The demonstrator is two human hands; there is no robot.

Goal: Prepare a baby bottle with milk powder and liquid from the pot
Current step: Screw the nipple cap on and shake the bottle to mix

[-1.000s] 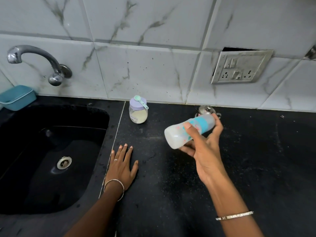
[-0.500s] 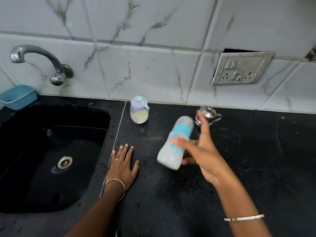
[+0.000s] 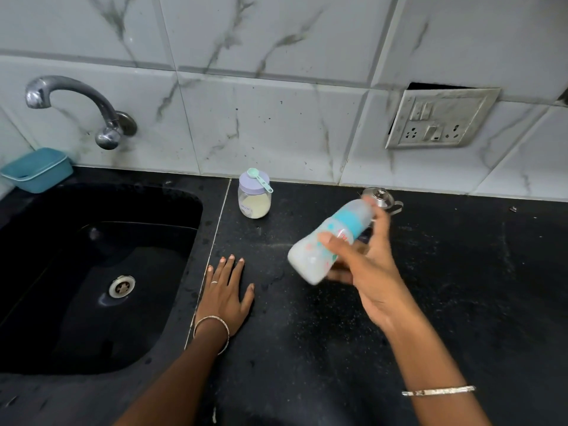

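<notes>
Right hand (image 3: 365, 272) grips the bottle (image 3: 325, 241), thumb across its waist and fingers curled behind, holding it tilted in the air above the counter (image 3: 461, 302), just in front of the pot (image 3: 382, 196). Left hand (image 3: 226, 298) lies flat on the counter, fingers straight, holding nothing. Risk: a poor seal could leak, or the bottle could slip (its outline is motion-blurred). The bottle looks cloudy white below a teal band.
</notes>
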